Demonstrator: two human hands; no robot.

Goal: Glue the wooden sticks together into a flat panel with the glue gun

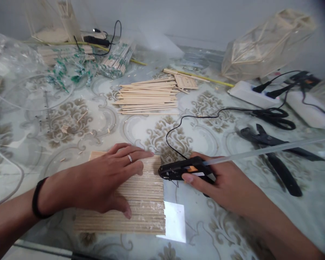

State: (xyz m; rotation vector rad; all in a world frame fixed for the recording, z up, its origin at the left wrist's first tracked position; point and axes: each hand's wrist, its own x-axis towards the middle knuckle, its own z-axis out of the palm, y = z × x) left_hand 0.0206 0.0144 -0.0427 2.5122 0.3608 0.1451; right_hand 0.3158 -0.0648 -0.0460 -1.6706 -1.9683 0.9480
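Observation:
A flat panel of thin wooden sticks (pixel 141 220), laid side by side, rests on the table in front of me. Shiny clear glue streaks its right part. Over its upper left lies my left hand (pixel 111 177), fingers stretched out and thumb spread, with a ring and a black wristband. My right hand (pixel 213 180) is wrapped round a black glue gun (pixel 186 169), whose nozzle points left at the panel's right edge. A long translucent glue stick (pixel 260 147) sticks out of the gun's back. Whether the nozzle touches the panel, I cannot tell.
Loose wooden sticks (pixel 148 95) lie in a pile behind the panel. Black pliers (pixel 276 151) and scissors (pixel 273 117) are at the right, near a white power strip (pixel 249 94). A stick-built frame (pixel 268 45) stands back right. Plastic-wrapped stick packs (pixel 117 59) lie back left.

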